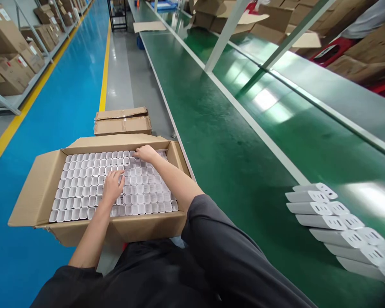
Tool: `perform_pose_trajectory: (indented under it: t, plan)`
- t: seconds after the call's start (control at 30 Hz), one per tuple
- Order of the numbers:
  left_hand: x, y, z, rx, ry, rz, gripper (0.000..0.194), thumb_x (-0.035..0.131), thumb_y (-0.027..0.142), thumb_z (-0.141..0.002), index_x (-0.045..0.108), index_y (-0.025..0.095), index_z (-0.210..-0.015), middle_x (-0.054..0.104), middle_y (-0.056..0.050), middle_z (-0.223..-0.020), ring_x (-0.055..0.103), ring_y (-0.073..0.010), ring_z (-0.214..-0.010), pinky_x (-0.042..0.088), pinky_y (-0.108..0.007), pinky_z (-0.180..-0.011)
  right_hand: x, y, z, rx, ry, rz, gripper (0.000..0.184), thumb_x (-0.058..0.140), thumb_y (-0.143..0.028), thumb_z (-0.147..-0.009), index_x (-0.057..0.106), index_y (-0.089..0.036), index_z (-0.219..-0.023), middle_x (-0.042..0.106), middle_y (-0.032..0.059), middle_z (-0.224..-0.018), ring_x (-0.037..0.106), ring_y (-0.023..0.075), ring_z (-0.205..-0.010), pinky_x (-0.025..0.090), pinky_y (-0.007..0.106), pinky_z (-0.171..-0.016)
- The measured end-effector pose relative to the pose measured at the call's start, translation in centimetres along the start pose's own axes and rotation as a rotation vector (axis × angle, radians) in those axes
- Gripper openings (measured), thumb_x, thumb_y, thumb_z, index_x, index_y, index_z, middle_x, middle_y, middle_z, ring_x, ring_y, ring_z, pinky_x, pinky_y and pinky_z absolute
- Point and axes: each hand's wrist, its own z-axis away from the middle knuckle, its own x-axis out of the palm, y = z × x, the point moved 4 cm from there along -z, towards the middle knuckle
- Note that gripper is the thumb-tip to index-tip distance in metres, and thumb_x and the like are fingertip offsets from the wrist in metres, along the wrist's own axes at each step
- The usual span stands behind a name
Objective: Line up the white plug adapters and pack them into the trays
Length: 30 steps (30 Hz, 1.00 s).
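An open cardboard box [137, 229] in front of me holds rows of white plastic casings [80, 182] standing on end, their square hollow ends facing up. On the right side of the box the casings [147, 190] look hazier, perhaps under a clear film. My left hand [113, 185] rests over the middle rows, fingers stretched forward and thumb apart, touching the casing tops. At the far edge of the rows my right hand [145, 153] has its fingers bent round the rim of a casing. Its fingertips are partly hidden.
A green conveyor table [224, 171] runs along the box's right side. White slotted casings [336, 226] lie in a stack on it. Beyond the box sits a closed carton [123, 124]. Shelves with cartons [16, 68] line the blue aisle [73, 81]. Metal posts [226, 36] rise from the table.
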Motion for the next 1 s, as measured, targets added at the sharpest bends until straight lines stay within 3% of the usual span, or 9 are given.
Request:
perform_pose_trajectory:
  t: [0.2, 0.33, 0.43, 0.6, 0.7, 0.8, 0.87, 0.93, 1.0]
  plan:
    - [0.5, 0.3, 0.3, 0.011, -0.051, -0.008, 0.029, 0.044, 0.030, -0.095, 0.063, 0.019, -0.114, 0.069, -0.010, -0.108, 0.060, -0.0276, -0.107, 0.048, -0.045, -0.096, -0.9, 0.7, 0.8, 0.041, 0.030, -0.025, 0.050, 0.032, -0.008, -0.099, 0.051, -0.021, -0.144, 0.066, 0.0155, -0.124, 0.066, 0.0264, -0.106, 0.051, 0.036, -0.082]
    - [0.8, 0.4, -0.1, 0.038, -0.088, -0.016, 0.031, 0.043, 0.032, -0.094, 0.064, 0.019, -0.112, 0.070, -0.010, -0.106, 0.061, -0.0278, -0.107, 0.048, -0.046, -0.098, -3.4, 2.6, 5.0, 0.076, 0.045, -0.053, 0.057, 0.037, -0.005, -0.096, 0.045, -0.023, -0.149, 0.068, 0.0141, -0.122, 0.067, 0.0253, -0.104, 0.049, 0.033, -0.078]
    - [0.8, 1.1, -0.2, 0.098, -0.124, -0.004, 0.030, 0.044, 0.036, -0.091, 0.065, 0.020, -0.107, 0.072, -0.008, -0.102, 0.063, -0.0276, -0.103, 0.050, -0.046, -0.096, -5.2, 4.3, 12.3, 0.125, 0.046, -0.082, 0.049, 0.044, -0.012, -0.096, 0.053, -0.025, -0.143, 0.069, 0.0109, -0.121, 0.066, 0.0258, -0.106, 0.049, 0.032, -0.077]
    - [-0.1, 4.7, -0.3, 0.244, -0.132, 0.062, 0.029, 0.043, 0.047, -0.090, 0.062, 0.026, -0.100, 0.069, -0.007, -0.097, 0.063, -0.0321, -0.098, 0.050, -0.055, -0.093, -5.7, 5.1, 30.5, 0.262, 0.030, -0.175, 0.041, 0.051, -0.022, -0.098, 0.057, -0.020, -0.139, 0.067, 0.0132, -0.122, 0.067, 0.0242, -0.100, 0.048, 0.033, -0.076]
    - [0.5, 10.2, -0.7, 0.328, -0.216, 0.116, 0.026, 0.044, 0.050, -0.092, 0.059, 0.040, -0.110, 0.067, -0.001, -0.104, 0.060, -0.0324, -0.105, 0.048, -0.058, -0.098, -3.9, 3.8, 41.8, 0.474, 0.043, -0.297, 0.042, 0.050, -0.024, -0.099, 0.055, -0.019, -0.140, 0.066, 0.0124, -0.124, 0.066, 0.0238, -0.100, 0.049, 0.035, -0.081]
    - [2.0, 20.3, 0.9, 0.552, -0.356, 0.336, 0.032, 0.050, 0.052, -0.091, 0.054, 0.050, -0.122, 0.065, 0.003, -0.111, 0.060, -0.0315, -0.109, 0.048, -0.058, -0.101, -1.4, 0.8, 50.9, 0.718, 0.088, -0.433, 0.041, 0.049, -0.026, -0.098, 0.057, -0.020, -0.138, 0.068, 0.0085, -0.120, 0.064, 0.0255, -0.102, 0.050, 0.037, -0.084]
    - [3.1, 28.2, 3.3, 0.789, -0.447, 0.500, 0.046, 0.057, 0.050, -0.090, 0.049, 0.042, -0.134, 0.062, -0.003, -0.123, 0.058, -0.0313, -0.117, 0.049, -0.056, -0.103, -0.1, -1.8, 55.2, 0.855, 0.178, -0.507, 0.041, 0.048, -0.027, -0.098, 0.057, -0.021, -0.138, 0.069, 0.0074, -0.117, 0.065, 0.0250, -0.101, 0.050, 0.037, -0.083]
    - [4.6, 35.6, 6.4, 1.072, -0.605, 0.529, 0.061, 0.066, 0.049, -0.087, 0.045, 0.034, -0.143, 0.052, -0.007, -0.142, 0.049, -0.0322, -0.133, 0.043, -0.053, -0.111, 0.7, -4.5, 58.3, 0.962, 0.309, -0.546, 0.043, 0.046, -0.028, -0.098, 0.054, -0.023, -0.140, 0.069, 0.0072, -0.115, 0.065, 0.0235, -0.099, 0.050, 0.036, -0.083]
    - [5.9, 41.5, 9.3, 1.336, -0.712, 0.529, 0.071, 0.070, 0.054, -0.082, 0.046, 0.031, -0.145, 0.043, -0.009, -0.153, 0.036, -0.0349, -0.143, 0.032, -0.054, -0.119, 1.2, -7.1, 60.7, 1.052, 0.443, -0.557, 0.046, 0.046, -0.030, -0.098, 0.050, -0.024, -0.143, 0.068, 0.0069, -0.113, 0.065, 0.0219, -0.097, 0.051, 0.035, -0.082]
